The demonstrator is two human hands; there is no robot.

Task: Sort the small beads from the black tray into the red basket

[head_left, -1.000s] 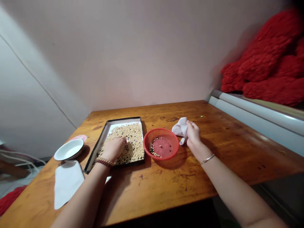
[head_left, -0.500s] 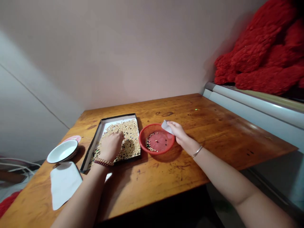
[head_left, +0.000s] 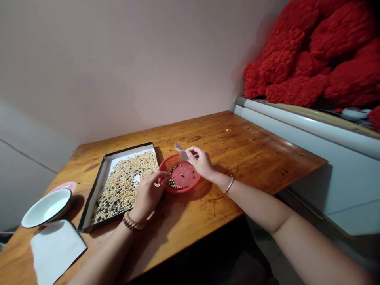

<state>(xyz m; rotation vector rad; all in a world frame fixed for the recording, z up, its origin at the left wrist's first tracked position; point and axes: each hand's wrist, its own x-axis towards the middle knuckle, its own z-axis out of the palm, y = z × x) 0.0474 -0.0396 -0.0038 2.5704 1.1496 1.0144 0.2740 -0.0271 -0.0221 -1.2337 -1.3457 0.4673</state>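
Observation:
My left hand [head_left: 149,193] reaches over the left rim of a red plastic basket [head_left: 185,192], thumb and forefinger pinched close together. Whatever they hold, if anything, is too small to make out. In the basket lie some small round beans or beads [head_left: 177,186], cream, dark and green. Above the basket's far right rim, my right hand [head_left: 201,162] grips a folded piece of whitish paper [head_left: 184,155]. Left of the basket, a shallow black-edged box [head_left: 100,174] holds a spread of small cream balls [head_left: 130,168], mixed with dark and a few green ones.
A white enamel bowl [head_left: 47,208] stands on the left of the wooden table [head_left: 190,233], with a pink-and-white round item [head_left: 65,186] behind it. A white sheet [head_left: 56,249] lies in front. Red fluffy bundles [head_left: 297,59] are piled on a pale cabinet [head_left: 282,130] at right.
My left hand has moved right, from over the box to the basket's left rim. The paper in my right hand now shows a fold. The whole view has shifted right.

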